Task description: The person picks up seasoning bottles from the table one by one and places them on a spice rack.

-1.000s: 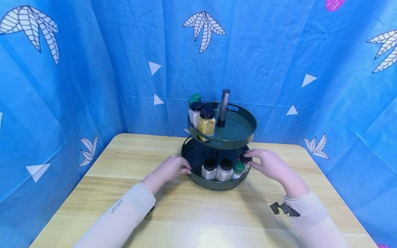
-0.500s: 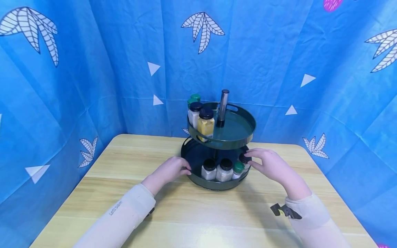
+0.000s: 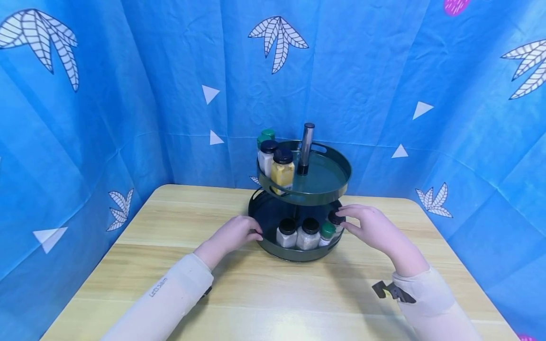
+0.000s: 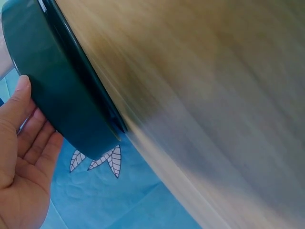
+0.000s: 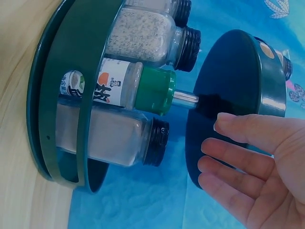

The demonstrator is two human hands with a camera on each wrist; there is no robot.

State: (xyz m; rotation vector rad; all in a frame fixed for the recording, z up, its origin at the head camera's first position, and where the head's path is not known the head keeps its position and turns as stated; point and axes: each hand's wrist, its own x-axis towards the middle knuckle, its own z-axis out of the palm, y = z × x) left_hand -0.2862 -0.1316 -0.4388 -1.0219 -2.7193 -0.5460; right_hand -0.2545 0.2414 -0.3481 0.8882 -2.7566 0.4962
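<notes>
A two-tier dark green turntable rack stands on the table, holding lidded seasoning jars on both trays. My left hand [image 3: 233, 235] is at the left rim of the lower tray [image 3: 294, 255], pinching it with the thumb [image 4: 22, 88] on the outer wall and fingers at the edge. My right hand [image 3: 375, 229] hovers by the right side, thumb and fingers relaxed and holding nothing. Close to its fingertips is a black-lidded jar [image 5: 116, 136], apart from them in the right wrist view. Beside that jar stand a green-lidded jar [image 5: 155, 90] and two black-lidded white ones, including a speckled jar [image 3: 308, 235].
On the upper tray [image 3: 328, 170], a yellow jar [image 3: 282, 175], a white jar [image 3: 266, 158] and green-lidded ones [image 3: 268, 133] crowd the left side. A metal post [image 3: 306, 144] rises from the tray. Blue curtains [image 3: 362, 71] surround the wooden table [image 3: 294, 293].
The head view has shifted slightly. Both hands, the rack and the jars hold their places.
</notes>
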